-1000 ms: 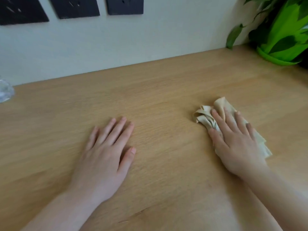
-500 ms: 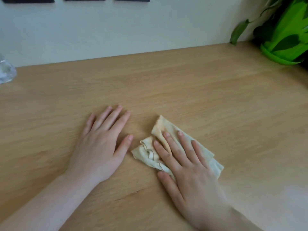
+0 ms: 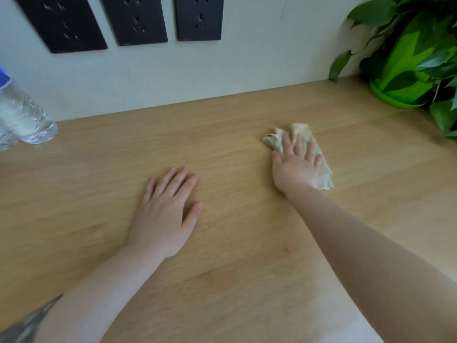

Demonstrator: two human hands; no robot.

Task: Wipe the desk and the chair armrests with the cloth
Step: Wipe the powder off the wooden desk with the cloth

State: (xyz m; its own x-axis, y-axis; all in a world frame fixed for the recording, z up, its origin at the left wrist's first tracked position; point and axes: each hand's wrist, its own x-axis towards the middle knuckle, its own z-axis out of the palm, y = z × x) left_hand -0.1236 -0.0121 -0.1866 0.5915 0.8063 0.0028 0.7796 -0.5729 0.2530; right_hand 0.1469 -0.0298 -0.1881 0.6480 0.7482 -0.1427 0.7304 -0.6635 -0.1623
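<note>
A crumpled beige cloth lies on the light wooden desk, right of centre and toward the back. My right hand presses flat on top of it, fingers spread, with the cloth's edges showing beyond the fingertips and at the right of the palm. My left hand rests palm down on the bare desk near the middle, fingers slightly apart, holding nothing. No chair or armrest is in view.
A clear plastic water bottle stands at the far left by the wall. A green potted plant fills the back right corner, leaves hanging over the desk. Three black wall sockets sit above the desk's back edge.
My right hand has slid the cloth from beside my left hand out to the right and toward the back of the desk. My left hand has stayed in place.
</note>
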